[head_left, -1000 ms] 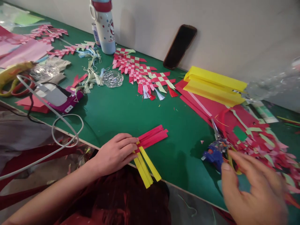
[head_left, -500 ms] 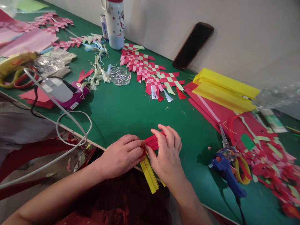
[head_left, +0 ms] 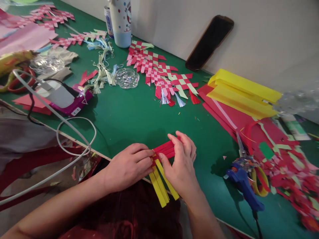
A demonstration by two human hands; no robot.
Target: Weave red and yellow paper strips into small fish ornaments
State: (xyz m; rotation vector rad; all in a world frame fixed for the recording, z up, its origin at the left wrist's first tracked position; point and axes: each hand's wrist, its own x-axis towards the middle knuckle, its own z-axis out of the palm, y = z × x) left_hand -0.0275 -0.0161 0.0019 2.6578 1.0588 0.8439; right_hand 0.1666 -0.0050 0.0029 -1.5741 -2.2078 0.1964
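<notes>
Red paper strips (head_left: pixel 164 149) and yellow paper strips (head_left: pixel 159 186) cross in a small weave at the table's front edge. My left hand (head_left: pixel 131 166) is closed on the crossing, its fingertips pinching the left side and hiding part of it. My right hand (head_left: pixel 183 162) is around the red strips' right end, thumb by the crossing and index finger bent above the red paper. One yellow strip (head_left: pixel 166 179) slants apart from the others, down past the right thumb. The yellow ends hang over the edge toward my lap.
Finished woven paper pieces (head_left: pixel 159 73) with tassels lie at the back, near a bead dish (head_left: pixel 127 78) and bottle (head_left: pixel 122 23). A blue glue gun (head_left: pixel 243 186), scissors (head_left: pixel 240 146) and paper scraps (head_left: pixel 286 169) are on the right. A white cable (head_left: pixel 77 132) loops at left.
My right thumb has moved away from the left fingertips, showing more of the crossing. The right-hand yellow strip is now in plain sight, slanting outward. My left hand stays at the weave.
</notes>
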